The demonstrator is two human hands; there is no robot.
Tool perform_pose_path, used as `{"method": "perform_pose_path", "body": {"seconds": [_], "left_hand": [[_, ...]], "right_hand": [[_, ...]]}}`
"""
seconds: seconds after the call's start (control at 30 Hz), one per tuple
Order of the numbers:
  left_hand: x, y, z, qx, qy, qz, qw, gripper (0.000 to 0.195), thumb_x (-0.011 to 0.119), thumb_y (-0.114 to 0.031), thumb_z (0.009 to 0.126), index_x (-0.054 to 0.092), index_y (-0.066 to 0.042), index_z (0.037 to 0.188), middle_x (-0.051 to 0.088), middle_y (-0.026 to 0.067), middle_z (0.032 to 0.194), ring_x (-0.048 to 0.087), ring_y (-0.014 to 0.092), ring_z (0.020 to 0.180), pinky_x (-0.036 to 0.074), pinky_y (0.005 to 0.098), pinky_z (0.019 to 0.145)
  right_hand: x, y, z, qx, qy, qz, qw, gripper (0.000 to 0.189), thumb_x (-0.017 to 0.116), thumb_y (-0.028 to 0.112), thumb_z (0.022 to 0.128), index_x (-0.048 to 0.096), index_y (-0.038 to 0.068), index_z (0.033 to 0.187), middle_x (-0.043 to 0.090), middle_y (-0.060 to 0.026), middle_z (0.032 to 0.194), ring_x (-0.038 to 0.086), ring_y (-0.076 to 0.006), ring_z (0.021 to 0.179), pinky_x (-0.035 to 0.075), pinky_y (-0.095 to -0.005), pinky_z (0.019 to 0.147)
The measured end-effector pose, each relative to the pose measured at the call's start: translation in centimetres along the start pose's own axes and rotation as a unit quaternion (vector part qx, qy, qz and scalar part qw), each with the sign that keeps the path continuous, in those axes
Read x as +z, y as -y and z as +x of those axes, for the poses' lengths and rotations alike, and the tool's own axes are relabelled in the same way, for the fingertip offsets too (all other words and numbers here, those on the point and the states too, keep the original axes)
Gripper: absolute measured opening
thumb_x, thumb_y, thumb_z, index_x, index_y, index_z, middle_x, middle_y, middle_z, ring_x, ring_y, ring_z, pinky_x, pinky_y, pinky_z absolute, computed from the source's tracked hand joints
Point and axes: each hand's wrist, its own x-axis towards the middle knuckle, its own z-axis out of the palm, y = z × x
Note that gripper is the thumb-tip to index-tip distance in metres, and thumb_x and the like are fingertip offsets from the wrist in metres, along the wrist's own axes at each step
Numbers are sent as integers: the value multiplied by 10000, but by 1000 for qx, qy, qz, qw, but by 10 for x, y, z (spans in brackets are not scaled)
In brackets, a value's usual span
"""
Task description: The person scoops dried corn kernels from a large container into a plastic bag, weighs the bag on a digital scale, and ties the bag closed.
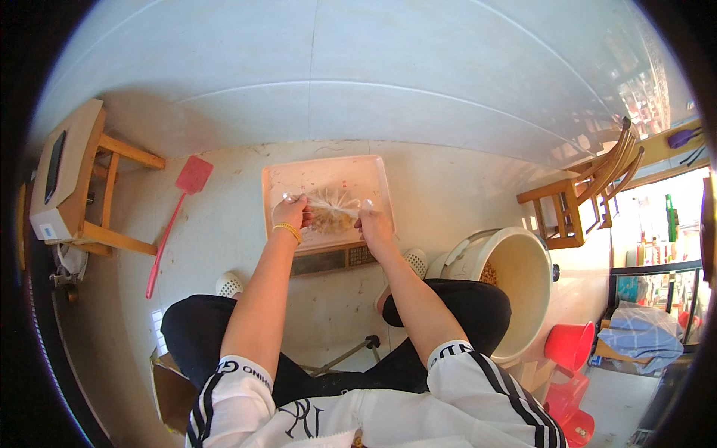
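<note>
A clear plastic bag [333, 215] with tan contents rests on a scale's pale pink tray [327, 171]. The contents are too blurred to name. My left hand [292, 213] grips one twisted end of the bag's neck. The other end is in my right hand [374, 228], so the neck is drawn taut across the bag's top, gathered in the middle. A small tip of plastic sticks out beyond each fist. Below the tray's near edge shows the scale's dark display and keypad panel [336, 259].
A red fly swatter [194, 175] lies on the floor at left, beside a wooden stool [120, 241] bearing a cardboard box [70, 173]. At right stand a large cream bucket [518, 297] holding some kernels, a wooden chair [560, 215] and a red plastic bucket [568, 344].
</note>
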Motion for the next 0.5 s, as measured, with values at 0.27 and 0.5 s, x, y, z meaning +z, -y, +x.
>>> {"method": "perform_pose_path", "body": {"seconds": [0.27,0.5], "left_hand": [[-3,8,-13,-32,-19,-21,999,158,568,-263,897,550,-122,827,567,0,652,559,126,507,454,250,430],[-6,-1,-16,89,-38,5,995,80,566,-146,881,599,-78,907,613,35,700,580,123,547,462,252,472]], "right_hand": [[15,38,-12,-172,-22,134,976,290,522,262,874,625,11,775,621,-62,713,580,-139,592,438,-262,514],[14,48,-12,-3,153,236,960,227,548,213,900,615,5,963,598,-61,847,531,-115,644,456,-233,531]]}}
